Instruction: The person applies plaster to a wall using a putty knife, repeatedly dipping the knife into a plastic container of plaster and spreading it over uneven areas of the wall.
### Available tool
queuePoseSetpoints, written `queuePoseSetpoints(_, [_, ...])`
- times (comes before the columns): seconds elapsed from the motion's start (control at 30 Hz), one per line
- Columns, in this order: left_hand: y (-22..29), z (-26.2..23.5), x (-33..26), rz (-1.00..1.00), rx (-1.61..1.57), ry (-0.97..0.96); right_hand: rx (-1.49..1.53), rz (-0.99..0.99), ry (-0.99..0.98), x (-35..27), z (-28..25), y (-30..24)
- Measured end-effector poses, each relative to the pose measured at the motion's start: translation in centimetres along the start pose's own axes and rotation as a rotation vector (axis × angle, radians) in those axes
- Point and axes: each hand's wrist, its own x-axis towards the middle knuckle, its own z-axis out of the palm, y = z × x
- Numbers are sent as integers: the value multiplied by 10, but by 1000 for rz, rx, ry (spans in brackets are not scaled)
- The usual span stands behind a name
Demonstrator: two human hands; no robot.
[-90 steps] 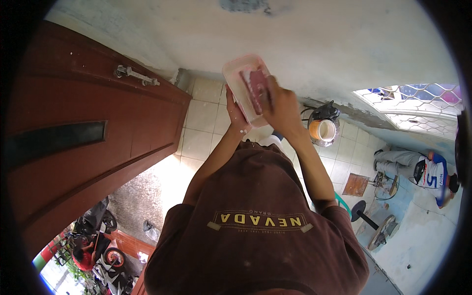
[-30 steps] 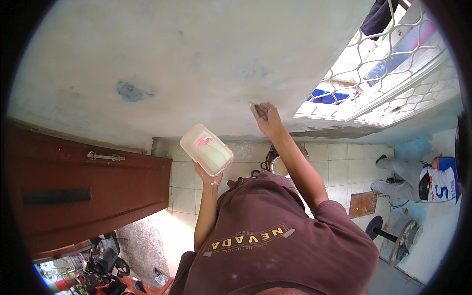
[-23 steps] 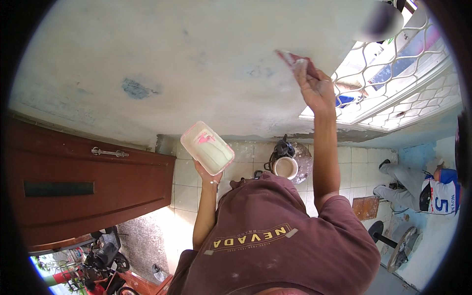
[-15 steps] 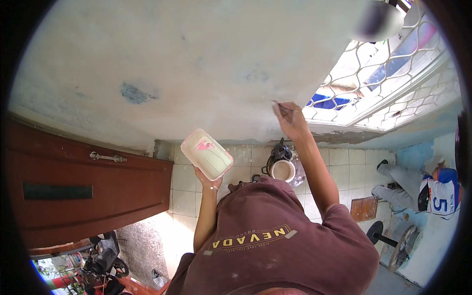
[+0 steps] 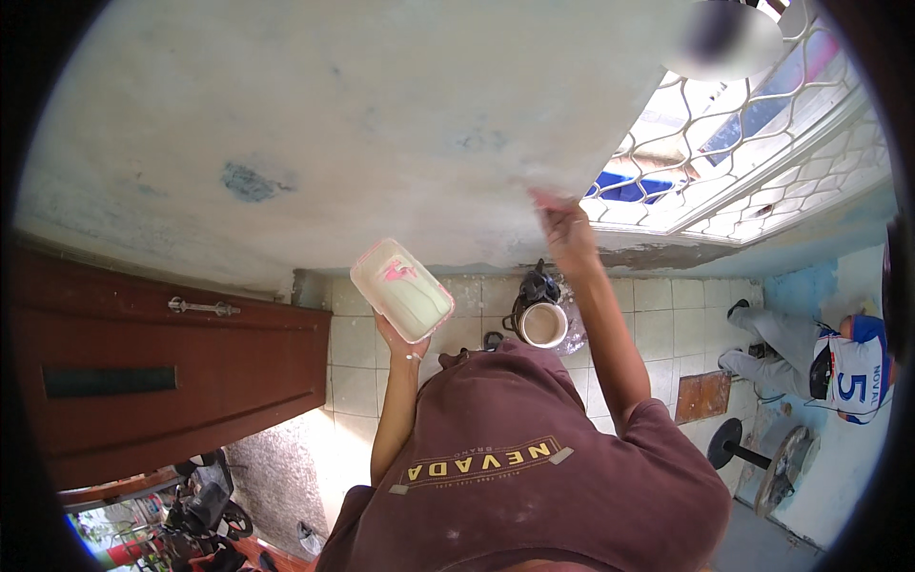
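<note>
A pale rectangular plastic tub (image 5: 404, 294) rests in my left hand (image 5: 408, 349), its fingers underneath and mostly hidden. Inside it is whitish paste with a pink smear. My right hand (image 5: 570, 236) is raised at the pale patchy wall (image 5: 381, 162), close to the window's lower left corner. It grips a small flat reddish tool (image 5: 543, 198), smeared by motion, so its exact kind is unclear. Whether the tool touches the wall I cannot tell.
Below my right forearm a white bucket (image 5: 566, 329) stands on the tiles beside a black object (image 5: 539, 286). A brown door (image 5: 191, 334) is at left, a grilled window (image 5: 705, 153) at upper right. Another person (image 5: 853, 372) is at far right, near a round-topped stand (image 5: 783, 469).
My right hand has shifted slightly lower at the wall, the tool still in it. The tub stays nearly where it was in my left hand. The view has shifted slightly.
</note>
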Motion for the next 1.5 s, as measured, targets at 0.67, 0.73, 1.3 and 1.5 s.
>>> queuePoseSetpoints(0.67, [-2, -15, -28, 5, 2, 25, 167, 335, 93, 40, -29, 99])
queuePoseSetpoints(0.73, [1, -16, -26, 10, 33, 24, 229, 328, 114, 70, -39, 126])
queuePoseSetpoints(1.3, [4, -14, -35, 42, -7, 20, -70, 153, 102, 33, -52, 91])
queuePoseSetpoints(1.5, [4, -8, -18, -10, 48, -12, 394, 68, 108, 130, -117, 147])
